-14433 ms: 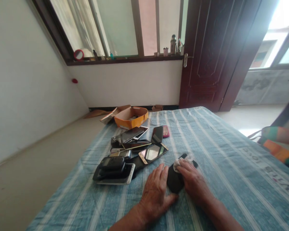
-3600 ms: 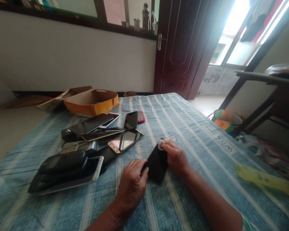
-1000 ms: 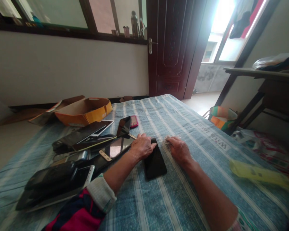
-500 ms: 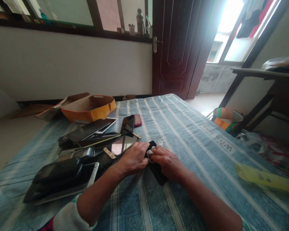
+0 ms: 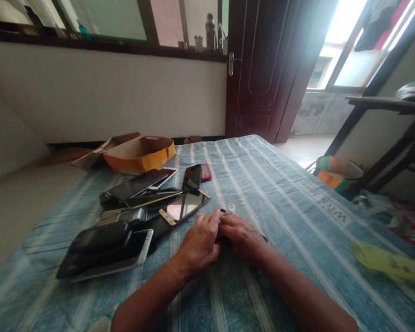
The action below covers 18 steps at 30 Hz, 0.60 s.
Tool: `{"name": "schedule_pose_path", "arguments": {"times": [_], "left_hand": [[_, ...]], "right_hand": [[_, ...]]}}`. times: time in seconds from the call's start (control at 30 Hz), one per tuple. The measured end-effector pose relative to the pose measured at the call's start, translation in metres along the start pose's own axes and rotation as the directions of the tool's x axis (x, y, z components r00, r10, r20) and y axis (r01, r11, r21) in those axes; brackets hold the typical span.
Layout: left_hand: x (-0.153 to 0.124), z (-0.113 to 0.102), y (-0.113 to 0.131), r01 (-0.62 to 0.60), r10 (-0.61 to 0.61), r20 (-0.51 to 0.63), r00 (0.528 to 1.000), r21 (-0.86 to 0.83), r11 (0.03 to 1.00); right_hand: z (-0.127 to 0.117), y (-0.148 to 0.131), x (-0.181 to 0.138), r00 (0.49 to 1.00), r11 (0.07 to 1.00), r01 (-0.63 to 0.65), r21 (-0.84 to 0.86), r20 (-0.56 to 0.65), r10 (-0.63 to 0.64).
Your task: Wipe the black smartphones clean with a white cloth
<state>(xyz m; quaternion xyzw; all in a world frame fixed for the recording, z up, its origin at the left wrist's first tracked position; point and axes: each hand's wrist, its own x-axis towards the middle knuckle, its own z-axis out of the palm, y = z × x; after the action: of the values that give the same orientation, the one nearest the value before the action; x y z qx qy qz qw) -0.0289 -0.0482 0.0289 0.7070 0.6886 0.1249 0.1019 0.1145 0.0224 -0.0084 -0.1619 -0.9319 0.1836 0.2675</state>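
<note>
My two hands meet over a black phone point(image 5: 264, 239) lying on the blue striped cloth point(image 5: 297, 203), and they hide nearly all of it. Only slivers of its edge show. My left hand point(image 5: 200, 242) lies over the phone's left side, fingers together and curled onto it. My right hand point(image 5: 242, 235) covers the right side and pinches a small white cloth point(image 5: 230, 207), which pokes out beyond its fingertips.
A pile of several phones point(image 5: 138, 198) lies left of my hands, a gold-rimmed phone point(image 5: 185, 207) closest. Behind it stand an orange cardboard box point(image 5: 141, 154) and a small pink device point(image 5: 205, 171). A yellow-green plastic piece point(image 5: 390, 263) lies at the right. A dark table point(image 5: 383, 103) stands beyond the bed.
Half a second ago part of the black phone showed under my right hand. Both hands have closed in over it and now cover it almost entirely. The view has shifted slightly.
</note>
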Motion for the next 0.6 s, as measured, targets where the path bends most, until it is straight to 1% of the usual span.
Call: {"name": "schedule_pose_path", "arguments": {"times": [0.17,0.23,0.37,0.43,0.5,0.53,0.6], "left_hand": [[-0.005,-0.002,0.009,0.046,-0.046,0.040,0.998,0.003,0.999],[-0.006,-0.003,0.012,0.063,-0.064,0.059,0.996,0.016,0.998],[-0.007,-0.003,0.014,0.089,-0.089,0.072,0.993,0.011,0.996],[-0.005,-0.002,0.012,0.099,-0.098,0.054,0.994,-0.015,0.995],[-0.002,-0.001,0.008,0.066,-0.064,0.030,0.997,-0.062,0.996],[0.001,-0.001,0.005,0.031,-0.029,0.023,0.999,-0.092,0.995],[0.005,0.002,-0.002,-0.023,0.029,0.032,0.999,-0.176,0.984]], "right_hand": [[0.001,0.006,0.002,0.988,0.989,-0.147,-0.028,-0.046,0.146],[0.000,0.004,0.001,0.986,0.985,-0.167,-0.046,-0.032,0.166],[-0.003,-0.004,-0.001,0.993,0.990,-0.115,-0.086,0.017,0.117],[-0.004,-0.006,-0.002,0.996,0.992,-0.077,-0.101,0.038,0.081],[-0.005,-0.006,-0.002,0.997,0.992,-0.055,-0.112,0.051,0.061],[-0.005,-0.006,-0.002,0.997,0.992,-0.051,-0.117,0.053,0.057],[-0.005,-0.007,-0.001,0.997,0.990,-0.052,-0.129,0.053,0.059]]}}
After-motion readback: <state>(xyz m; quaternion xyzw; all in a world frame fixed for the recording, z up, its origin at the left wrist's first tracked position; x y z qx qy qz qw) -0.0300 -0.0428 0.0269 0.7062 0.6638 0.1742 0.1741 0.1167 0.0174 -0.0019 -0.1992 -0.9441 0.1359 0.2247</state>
